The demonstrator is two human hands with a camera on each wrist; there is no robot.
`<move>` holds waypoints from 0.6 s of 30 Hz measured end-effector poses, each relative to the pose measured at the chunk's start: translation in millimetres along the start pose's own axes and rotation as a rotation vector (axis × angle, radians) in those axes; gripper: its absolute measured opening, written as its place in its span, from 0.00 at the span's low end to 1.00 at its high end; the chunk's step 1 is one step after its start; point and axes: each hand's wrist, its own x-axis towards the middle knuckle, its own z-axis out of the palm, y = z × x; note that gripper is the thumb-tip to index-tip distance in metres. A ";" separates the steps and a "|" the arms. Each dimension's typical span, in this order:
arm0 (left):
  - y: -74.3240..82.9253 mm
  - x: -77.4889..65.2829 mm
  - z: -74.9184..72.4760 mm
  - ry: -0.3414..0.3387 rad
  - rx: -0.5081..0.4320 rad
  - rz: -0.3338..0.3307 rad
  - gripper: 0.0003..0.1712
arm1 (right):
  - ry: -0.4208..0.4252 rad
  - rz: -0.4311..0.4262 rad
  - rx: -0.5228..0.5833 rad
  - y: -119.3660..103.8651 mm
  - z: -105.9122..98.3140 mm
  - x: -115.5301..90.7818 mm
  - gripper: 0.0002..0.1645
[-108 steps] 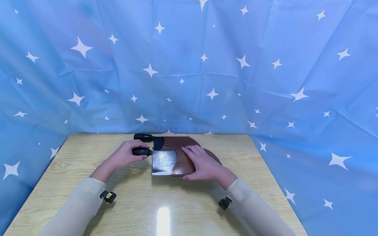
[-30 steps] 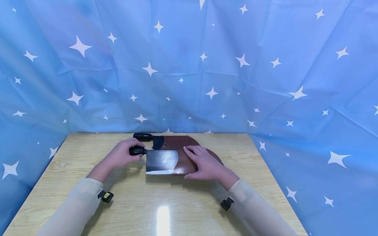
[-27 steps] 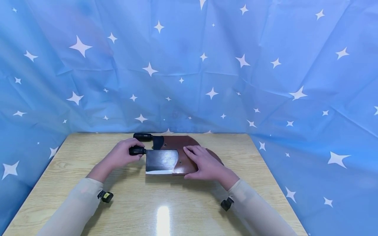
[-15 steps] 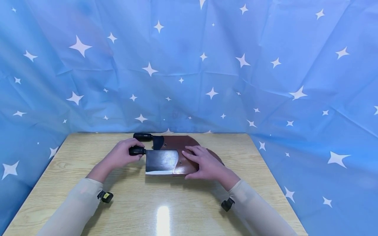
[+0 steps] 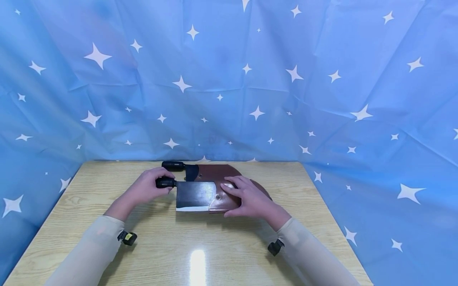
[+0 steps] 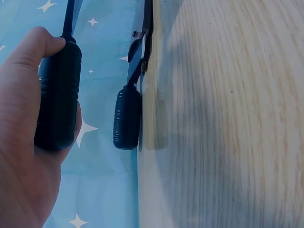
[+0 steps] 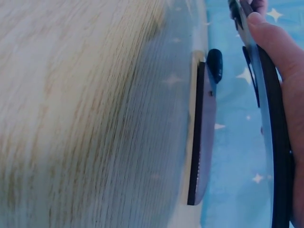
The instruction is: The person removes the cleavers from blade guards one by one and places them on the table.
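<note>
My left hand grips the black handle of a cleaver. Its broad dark blade, with a bright lower edge, stands partly out of a brown leather sheath. My right hand holds that sheath toward its right end, fingers over the face and thumb at the lower edge; the right wrist view shows the thumb against the sheath's dark side. Both wrist views show this cleaver raised above the table. Behind it lies a second cleaver in a brown sheath, its black handle pointing left.
The wood-grain table carries the second sheathed cleaver near its back edge. A blue star-patterned curtain hangs close behind the table and down both sides. Each wrist wears a small black camera.
Since the oldest frame the cleaver has slid a little left, baring more blade beside the sheath. In the last second the right fingers have shifted slightly on the sheath; the left hand has hardly moved.
</note>
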 end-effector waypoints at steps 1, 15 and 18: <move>0.1 0.1 -0.1 -0.002 -0.003 -0.003 0.21 | 0.001 0.000 0.003 0.1 0.1 0.1 0.64; -0.8 0.2 0.2 -0.003 0.018 0.005 0.21 | -0.006 -0.002 0.000 2.6 1.6 -1.1 0.63; 0.0 -0.2 0.4 0.003 0.016 0.004 0.21 | -0.009 -0.001 0.009 2.1 1.4 -1.3 0.63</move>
